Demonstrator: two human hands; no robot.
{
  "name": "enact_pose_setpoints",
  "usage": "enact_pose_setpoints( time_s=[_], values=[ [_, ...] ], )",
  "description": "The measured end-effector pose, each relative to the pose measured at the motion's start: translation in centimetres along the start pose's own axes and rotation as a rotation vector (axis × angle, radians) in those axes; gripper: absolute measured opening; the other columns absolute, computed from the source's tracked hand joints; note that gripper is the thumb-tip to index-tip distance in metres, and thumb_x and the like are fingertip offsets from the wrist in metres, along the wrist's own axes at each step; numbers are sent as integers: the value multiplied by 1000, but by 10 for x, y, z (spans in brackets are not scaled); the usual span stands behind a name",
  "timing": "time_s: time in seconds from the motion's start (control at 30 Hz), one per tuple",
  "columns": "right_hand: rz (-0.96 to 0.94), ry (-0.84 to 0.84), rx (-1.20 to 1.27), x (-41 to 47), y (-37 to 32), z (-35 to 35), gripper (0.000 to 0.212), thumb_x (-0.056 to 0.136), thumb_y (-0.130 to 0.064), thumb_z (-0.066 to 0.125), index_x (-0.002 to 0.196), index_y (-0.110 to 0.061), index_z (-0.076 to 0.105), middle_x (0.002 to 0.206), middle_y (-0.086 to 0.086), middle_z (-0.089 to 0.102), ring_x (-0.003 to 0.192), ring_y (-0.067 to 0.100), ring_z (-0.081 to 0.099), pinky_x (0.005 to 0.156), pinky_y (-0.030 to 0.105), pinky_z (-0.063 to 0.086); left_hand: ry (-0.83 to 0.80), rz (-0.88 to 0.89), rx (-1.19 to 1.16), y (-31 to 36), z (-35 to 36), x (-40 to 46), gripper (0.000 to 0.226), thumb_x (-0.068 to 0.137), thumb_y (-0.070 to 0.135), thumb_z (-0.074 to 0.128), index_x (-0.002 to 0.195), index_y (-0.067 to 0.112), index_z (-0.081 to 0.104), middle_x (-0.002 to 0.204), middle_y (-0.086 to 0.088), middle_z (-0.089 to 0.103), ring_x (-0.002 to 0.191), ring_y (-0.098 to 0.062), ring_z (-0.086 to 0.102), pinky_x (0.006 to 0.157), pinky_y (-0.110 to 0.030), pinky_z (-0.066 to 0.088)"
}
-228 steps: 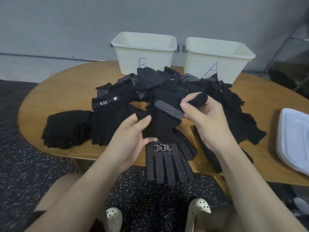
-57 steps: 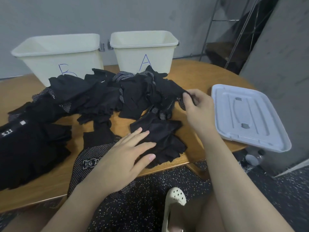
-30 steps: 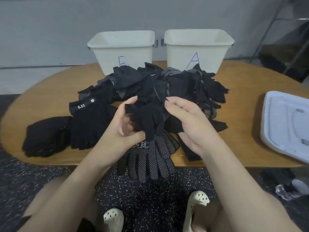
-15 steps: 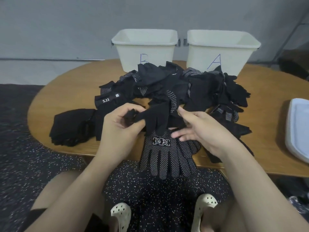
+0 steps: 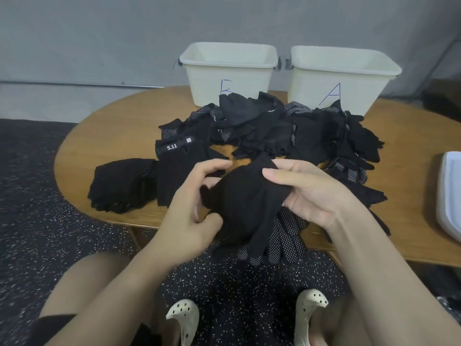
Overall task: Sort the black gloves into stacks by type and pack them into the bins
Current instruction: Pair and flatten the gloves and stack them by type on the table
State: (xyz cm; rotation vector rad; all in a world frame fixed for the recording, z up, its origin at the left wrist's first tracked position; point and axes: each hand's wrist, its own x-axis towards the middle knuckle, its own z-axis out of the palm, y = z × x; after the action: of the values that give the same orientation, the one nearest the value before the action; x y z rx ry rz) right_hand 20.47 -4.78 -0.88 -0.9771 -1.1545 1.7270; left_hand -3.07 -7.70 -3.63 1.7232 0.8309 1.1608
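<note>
Glove (image 5: 245, 196), plain black knit, now up off the tabletop (image 5: 107, 136) between my two hands, over the near edge. Half a second ago it was only half lifted with the dotted glove (image 5: 282, 236) showing in full; now it drapes over that one and hides most of it. Left hand (image 5: 189, 213) pinches the left side with curled fingers; right hand (image 5: 306, 188) pinches the cuff end, thumb on top. Unsorted pile (image 5: 274, 131) sits behind, two stacks at left, the 5.11 stack (image 5: 179, 171) nearer. Bins B (image 5: 228, 73) and A (image 5: 341, 78) look empty. Judging: type check under way, packing not started.
</note>
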Motion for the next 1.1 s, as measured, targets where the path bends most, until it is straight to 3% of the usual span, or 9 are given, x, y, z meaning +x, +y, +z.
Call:
enact_pose_setpoints(
  time_s=[0.1,0.2,0.27,0.43,0.57,0.67,0.83,1.0,1.1],
  values=[
    [-29,12,-43,-3,3,3,37,85,-15,76,115,6,70,110,19,74,94,25,71,82,33,58,13,-127,-209,-2,-2,5,62,80,15,60,141,12,51,136,-12,64,112,-36,62,96,-50,48],
    [-52,17,-65,-5,6,8,25,82,-14,75,104,-3,74,101,14,74,88,23,70,80,33,55,43,-241,-64,4,4,12,39,93,37,74,126,18,68,114,-1,76,109,-14,70,97,-35,52],
    [-76,6,-89,-9,7,12,20,82,-14,75,100,-7,76,98,12,73,88,22,69,79,33,55,43,-239,15,7,8,14,28,93,31,73,116,14,74,105,1,78,102,-6,71,91,-26,50],
    [-107,-50,-69,-24,3,11,43,83,-21,81,118,2,69,114,24,70,102,33,67,89,46,54,73,-127,-46,10,13,12,20,90,26,72,96,6,74,95,-21,72,87,-20,66,82,-42,54],
    [-23,-84,-209,-33,4,2,49,90,-25,76,123,9,64,113,31,69,92,28,72,66,35,61,151,-106,-68,14,17,13,20,90,29,72,96,9,71,94,-15,74,87,-21,67,83,-49,55],
    [-49,10,-307,-31,7,-5,73,89,-33,77,113,28,44,94,35,58,82,26,69,61,32,57,165,-131,-58,9,18,15,16,92,24,70,95,9,69,90,-17,74,79,-38,66,77,-57,55],
    [-136,166,-565,-25,13,-11,58,95,-29,73,102,23,48,77,40,60,56,35,60,47,31,46,183,-167,55,0,22,21,11,92,30,70,88,19,67,81,-18,70,73,-36,62,74,-59,53],
    [-201,285,-856,-19,16,-11,42,97,-30,68,85,8,55,65,23,56,46,14,43,49,21,38,181,-236,177,-11,26,26,17,101,21,65,84,19,61,56,4,56,52,-11,37,54,-30,33],
    [-211,297,-892,-18,18,-14,43,99,-32,66,83,5,54,62,21,44,55,15,31,50,21,31,166,-264,189,-14,28,29,16,101,24,64,86,19,62,67,-10,67,59,-18,47,58,-40,43]
  ],
)
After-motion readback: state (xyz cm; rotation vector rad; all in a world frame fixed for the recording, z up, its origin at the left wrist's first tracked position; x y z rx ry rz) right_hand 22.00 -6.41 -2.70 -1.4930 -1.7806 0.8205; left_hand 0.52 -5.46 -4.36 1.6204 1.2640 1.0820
